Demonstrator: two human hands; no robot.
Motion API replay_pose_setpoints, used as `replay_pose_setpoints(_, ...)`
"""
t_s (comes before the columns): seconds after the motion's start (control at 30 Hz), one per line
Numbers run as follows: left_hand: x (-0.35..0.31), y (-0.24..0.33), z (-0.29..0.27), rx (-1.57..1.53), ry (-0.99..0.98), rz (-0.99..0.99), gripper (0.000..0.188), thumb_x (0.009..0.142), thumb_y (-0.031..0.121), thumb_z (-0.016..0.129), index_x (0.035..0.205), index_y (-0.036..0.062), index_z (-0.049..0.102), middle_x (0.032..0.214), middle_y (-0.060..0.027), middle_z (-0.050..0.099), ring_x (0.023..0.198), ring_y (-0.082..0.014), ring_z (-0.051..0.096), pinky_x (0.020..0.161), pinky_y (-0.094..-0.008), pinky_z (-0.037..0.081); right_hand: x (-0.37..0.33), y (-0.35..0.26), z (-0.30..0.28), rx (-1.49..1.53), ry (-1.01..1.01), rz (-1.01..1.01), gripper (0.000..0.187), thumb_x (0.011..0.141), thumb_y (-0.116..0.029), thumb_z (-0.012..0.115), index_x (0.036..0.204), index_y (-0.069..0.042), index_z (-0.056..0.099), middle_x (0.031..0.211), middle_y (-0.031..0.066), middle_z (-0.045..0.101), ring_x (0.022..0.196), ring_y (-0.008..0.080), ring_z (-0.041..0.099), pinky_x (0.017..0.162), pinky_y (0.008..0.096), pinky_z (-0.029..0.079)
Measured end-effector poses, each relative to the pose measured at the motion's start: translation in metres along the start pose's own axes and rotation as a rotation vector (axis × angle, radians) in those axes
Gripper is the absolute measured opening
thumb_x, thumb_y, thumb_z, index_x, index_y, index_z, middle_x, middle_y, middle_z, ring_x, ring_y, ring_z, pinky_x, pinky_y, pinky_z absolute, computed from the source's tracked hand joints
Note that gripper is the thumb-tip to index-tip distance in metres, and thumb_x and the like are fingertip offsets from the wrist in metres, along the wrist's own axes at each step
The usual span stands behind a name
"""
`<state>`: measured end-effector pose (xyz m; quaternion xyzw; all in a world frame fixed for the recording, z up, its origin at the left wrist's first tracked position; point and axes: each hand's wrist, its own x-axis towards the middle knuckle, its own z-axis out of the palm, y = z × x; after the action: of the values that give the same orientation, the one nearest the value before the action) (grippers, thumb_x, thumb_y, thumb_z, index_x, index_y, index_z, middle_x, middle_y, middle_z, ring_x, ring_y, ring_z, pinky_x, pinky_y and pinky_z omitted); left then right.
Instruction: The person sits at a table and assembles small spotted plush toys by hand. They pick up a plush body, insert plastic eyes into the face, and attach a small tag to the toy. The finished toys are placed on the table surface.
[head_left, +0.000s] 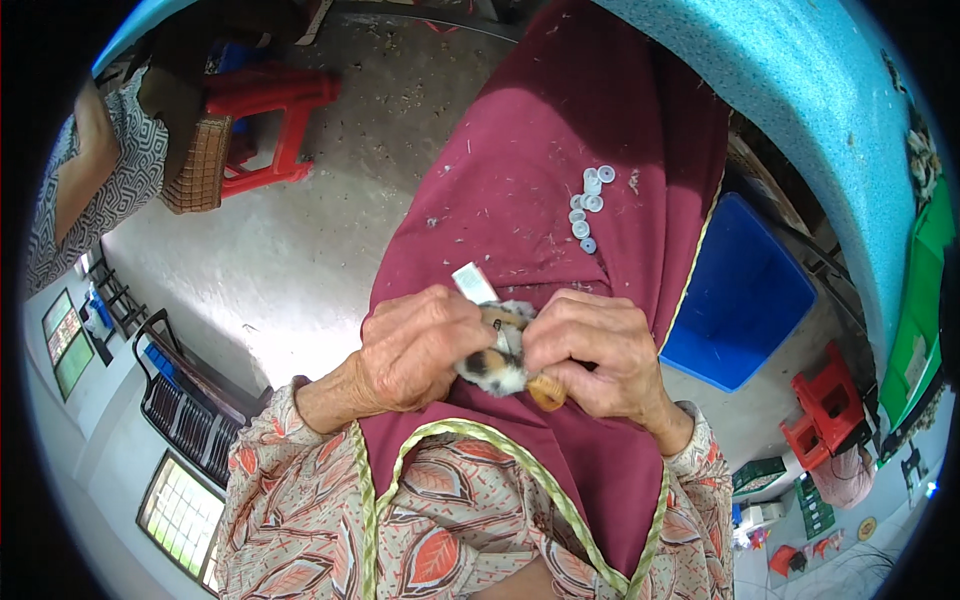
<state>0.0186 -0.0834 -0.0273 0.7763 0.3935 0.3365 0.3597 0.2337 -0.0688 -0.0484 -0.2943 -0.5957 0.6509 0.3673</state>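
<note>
Over my lap, both hands grip a small furry plush piece (493,372) in white, black and tan. My left hand (422,345) pinches its left side, the fingers curled in. On the other side, my right hand (598,350) is closed on its edge, with an orange-brown part (547,392) poking out below the fingers. A white label (473,283) sticks up beside my left fingertips. Between the hands the piece appears opened, showing a pale inside with a small dark bit. Several translucent plastic discs (594,203) lie on the maroon apron (500,180) farther up my lap.
A turquoise table edge (800,110) curves along the upper right, with a green tray (918,320) on it. Below stand a blue bin (740,290) and a red stool (828,400). At left are another red stool (290,125) and a person in patterned clothing (135,140).
</note>
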Motion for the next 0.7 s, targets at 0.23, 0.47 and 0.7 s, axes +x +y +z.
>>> replay_pose_setpoints(0.23,0.002,-0.006,0.014,-0.213,0.138,-0.116,0.022,0.075,-0.004,0.066,0.089,0.0009,0.050,0.081,-0.0140,0.062,0.076,-0.0275,0.063,0.071,-0.0373,0.051,0.000,-0.009,0.011,-0.029,0.078,0.014,0.018,0.063,0.003,0.070,0.078,-0.003,0.063,0.074,0.0072,0.062,0.066,0.0226,0.062,0.058,0.0319,0.050)
replay_pose_setpoints(0.47,0.000,-0.002,0.018,-0.441,0.016,-0.190,0.012,0.075,-0.005,0.064,0.084,-0.0023,0.057,0.074,-0.0109,0.060,0.071,-0.0252,0.063,0.065,-0.0351,0.052,-0.014,0.001,-0.011,0.316,-0.154,0.337,0.011,0.074,-0.004,0.070,0.083,0.000,0.065,0.075,0.0084,0.066,0.069,0.0192,0.065,0.063,0.0297,0.050)
replay_pose_setpoints(0.7,0.011,-0.003,0.015,-0.381,-0.080,-0.101,0.019,0.064,-0.005,0.064,0.083,-0.0025,0.061,0.074,-0.0110,0.060,0.070,-0.0273,0.062,0.060,-0.0354,0.051,-0.005,0.033,-0.042,-0.704,0.192,0.365,0.009,0.077,-0.001,0.065,0.082,0.000,0.058,0.076,0.0148,0.062,0.068,0.0325,0.063,0.060,0.0405,0.049)
